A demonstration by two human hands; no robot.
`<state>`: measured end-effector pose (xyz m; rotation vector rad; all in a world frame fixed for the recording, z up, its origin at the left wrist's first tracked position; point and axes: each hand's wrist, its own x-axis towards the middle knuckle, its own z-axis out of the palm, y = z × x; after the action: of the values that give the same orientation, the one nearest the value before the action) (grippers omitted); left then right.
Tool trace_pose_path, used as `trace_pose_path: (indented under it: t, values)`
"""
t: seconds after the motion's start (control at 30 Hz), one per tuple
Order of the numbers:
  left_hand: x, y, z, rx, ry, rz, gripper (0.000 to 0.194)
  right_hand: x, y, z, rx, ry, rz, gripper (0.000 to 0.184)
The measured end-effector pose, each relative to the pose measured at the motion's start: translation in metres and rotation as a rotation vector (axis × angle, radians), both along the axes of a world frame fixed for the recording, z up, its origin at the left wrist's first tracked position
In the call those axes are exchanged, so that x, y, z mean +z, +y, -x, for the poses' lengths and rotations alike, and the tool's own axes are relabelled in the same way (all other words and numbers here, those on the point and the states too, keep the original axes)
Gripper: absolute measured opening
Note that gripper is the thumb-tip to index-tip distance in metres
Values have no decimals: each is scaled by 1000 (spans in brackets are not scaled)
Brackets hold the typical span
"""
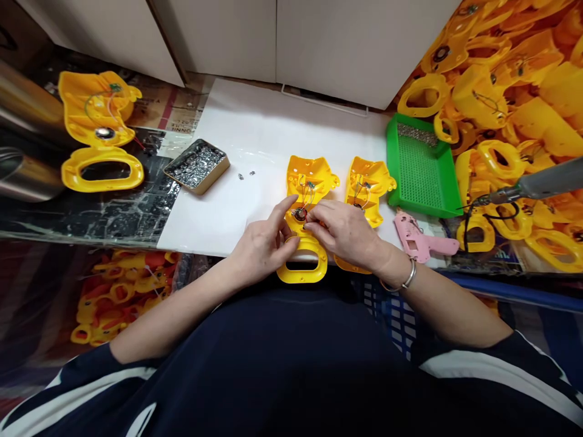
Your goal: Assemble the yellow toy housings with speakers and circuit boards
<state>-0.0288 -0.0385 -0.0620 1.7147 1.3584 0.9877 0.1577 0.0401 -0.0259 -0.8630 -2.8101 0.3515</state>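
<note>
Wires (311,189) could tear if tugged: right hand (345,229) bunched over yellow shell (314,167), can't tell if pinching; left hand (263,246), fingers parted, at its left edge.

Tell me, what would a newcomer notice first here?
Probably the heap of yellow plastic parts crowding the right side. Then the bright green tray beside it, and, in the middle, the left fingers and right fingers at a wired yellow shell.
</note>
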Motion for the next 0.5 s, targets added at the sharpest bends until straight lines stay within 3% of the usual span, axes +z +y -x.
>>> trace_pose_path:
  t: [0.2,0.5]
  values:
    - [-6,1,1,-23,-56,9,78,1,-20,10,12,-224,-317,25]
    - [-12,2,-2,-46,-79,-54,73,7,-25,17,32,-346,-318,27]
